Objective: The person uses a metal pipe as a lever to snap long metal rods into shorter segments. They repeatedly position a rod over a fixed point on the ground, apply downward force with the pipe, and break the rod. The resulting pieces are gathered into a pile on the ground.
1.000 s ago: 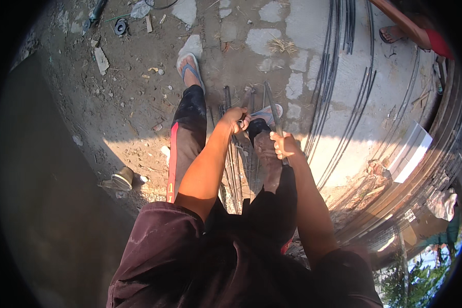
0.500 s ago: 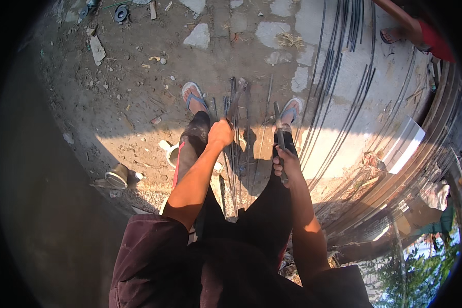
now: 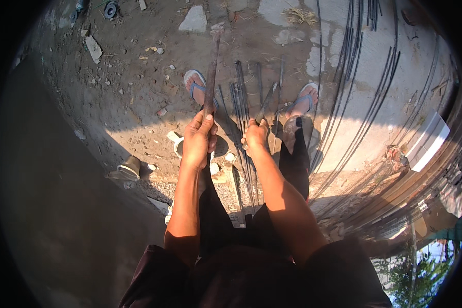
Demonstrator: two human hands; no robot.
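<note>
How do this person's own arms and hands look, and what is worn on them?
Loose, dark, maroon-tinted short sleeves end near the elbows; both forearms are bare. The left hand and right hand wear no gloves, and neither wrist shows a watch.

1. The head view comes from the left one of two wide fisheye cameras worn side by side on the person's head.
2. It faces steeply down over the dark shirt (image 3: pixel 241 277) at 6 o'clock onto the ground (image 3: pixel 133 97), with the forearms (image 3: pixel 182 200) rising from 7 and 5 o'clock.
3. The left hand (image 3: pixel 196 139) and right hand (image 3: pixel 255 135) sit close to the middle; the feet (image 3: pixel 307 97), farther from the lens, lie toward 11 and 1 o'clock.
4. Its breadth takes in foliage (image 3: pixel 416 281) at 4 o'clock, and long edges bend near the dark rim.
</note>
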